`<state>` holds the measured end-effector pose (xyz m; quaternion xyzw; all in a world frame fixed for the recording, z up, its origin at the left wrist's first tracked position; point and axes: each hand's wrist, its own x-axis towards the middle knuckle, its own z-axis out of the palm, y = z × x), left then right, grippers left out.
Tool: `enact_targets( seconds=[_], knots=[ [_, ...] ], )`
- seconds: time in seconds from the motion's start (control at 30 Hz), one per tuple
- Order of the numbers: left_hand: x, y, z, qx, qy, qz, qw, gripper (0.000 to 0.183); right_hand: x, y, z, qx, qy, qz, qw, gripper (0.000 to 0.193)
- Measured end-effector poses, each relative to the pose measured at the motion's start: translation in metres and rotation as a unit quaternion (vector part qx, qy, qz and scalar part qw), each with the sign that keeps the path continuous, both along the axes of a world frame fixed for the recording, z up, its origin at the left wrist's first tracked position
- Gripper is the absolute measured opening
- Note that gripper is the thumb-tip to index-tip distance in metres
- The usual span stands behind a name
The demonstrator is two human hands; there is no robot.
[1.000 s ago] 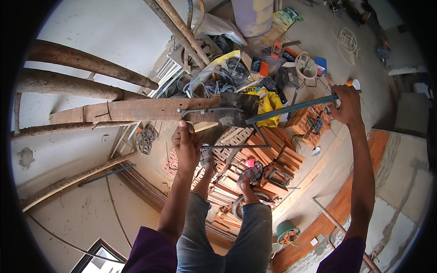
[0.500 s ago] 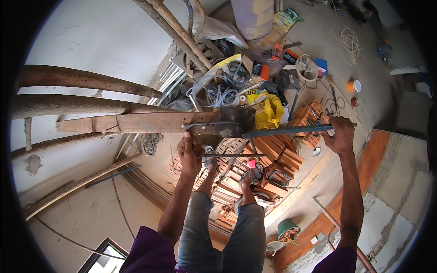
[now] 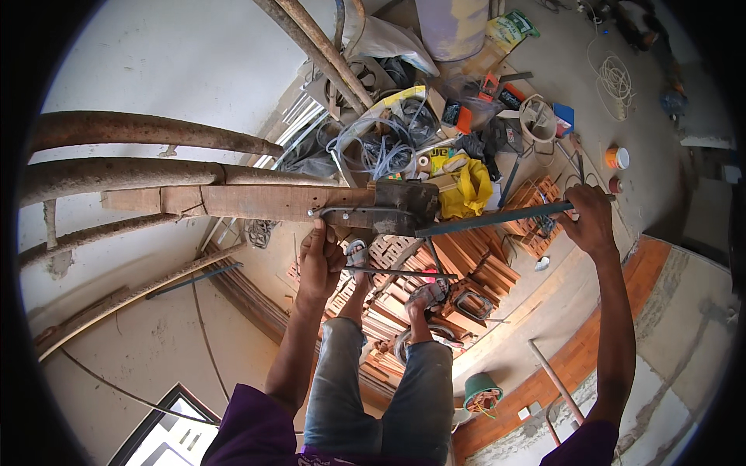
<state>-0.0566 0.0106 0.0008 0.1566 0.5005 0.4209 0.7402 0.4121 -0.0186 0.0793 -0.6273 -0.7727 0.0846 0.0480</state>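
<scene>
A wooden board (image 3: 264,200) with a dark block-like piece (image 3: 406,206) at its right end lies across in front of me, tied at its left part. Two small metal pins (image 3: 346,215) stand on it beside a thin bent metal rod (image 3: 373,210). My left hand (image 3: 320,262) is closed just below the board, its thumb up at the pins, and a straight length of thin rod (image 3: 396,272) sticks out from its fingers to the right. My right hand (image 3: 589,221) is wrapped round the outer end of a long dark metal bar (image 3: 497,218), whose inner end meets the block.
Rusty poles (image 3: 148,128) run along the left wall. Below lie stacked wooden strips (image 3: 482,264) and bricks, under my sandalled feet. A yellow bag (image 3: 468,186), a bucket (image 3: 538,116) and coiled tubing clutter the floor ahead. A green bucket (image 3: 482,388) stands lower right.
My right hand has moved slightly up and to the right, tilting the bar's outer end upward. The straight rod at my left hand now slopes down a little to the right. The view has shifted slightly.
</scene>
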Motion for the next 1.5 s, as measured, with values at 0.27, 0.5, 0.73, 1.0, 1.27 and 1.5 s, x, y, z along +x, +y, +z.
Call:
enact_targets(
  seconds=[0.27,0.5,0.73,1.0,1.27,1.5],
  knots=[
    [0.0,0.002,0.006,-0.059,-0.068,0.022,0.996,0.037,-0.004,-0.006,0.003,-0.035,0.013,-0.013,0.999,0.03],
    [-0.008,-0.004,-0.008,-0.042,-0.32,0.03,0.946,0.035,-0.011,-0.035,0.01,-0.033,0.018,-0.04,0.999,0.033],
    [-0.005,-0.01,-0.006,-0.011,-0.351,0.033,0.936,0.033,-0.001,-0.024,0.008,0.004,-0.002,-0.004,1.0,0.032],
    [-0.005,-0.011,-0.011,-0.009,-0.323,0.037,0.946,0.033,-0.005,-0.022,0.012,-0.013,-0.022,-0.018,1.0,0.03],
    [-0.003,-0.013,-0.014,-0.001,-0.3,0.055,0.952,0.032,-0.015,-0.071,-0.011,0.006,-0.018,-0.078,0.997,0.034],
    [0.0,-0.01,-0.019,0.02,-0.239,0.059,0.969,0.032,-0.038,-0.101,-0.022,0.05,-0.019,-0.137,0.989,0.036]
  ],
)
